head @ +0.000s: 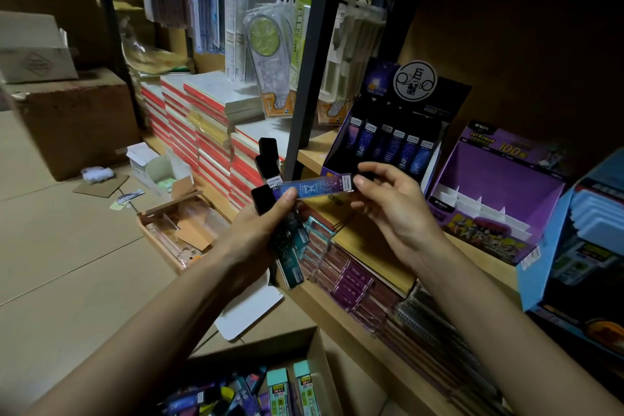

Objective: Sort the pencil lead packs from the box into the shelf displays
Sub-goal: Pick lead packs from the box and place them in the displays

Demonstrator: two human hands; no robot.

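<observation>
Now we hold one blue lead pack (317,186) crosswise between our two hands, in the air in front of the shelf (314,155) and just short of the dark-blue display (340,152); our right hand (395,213) pinches the pack's right end between thumb and curled fingers, while the thumb of our left hand (256,233) presses on its left end; the other fingers of the left hand are wrapped round a bundle of packs (287,246), which stand roughly upright with their black caps at the top; how many are in that bundle we cannot count, since they overlap and the light is dim; the dark-blue display stands on the shelf with a row of blue packs (393,149) upright in its slots; just beside it, to the right, stands a purple display (499,176), split into compartments by white dividers (479,209); further right a light-blue carton (540,263) sits at the frame's edge; below our forearms the cardboard box (256,351) lies open on the floor, with many loose packs (280,388) in it, teal, purple and yellow among them; left of the black post (310,61) red-edged notebooks (202,132) are stacked, and packaged rulers (266,40) hang above them.
</observation>
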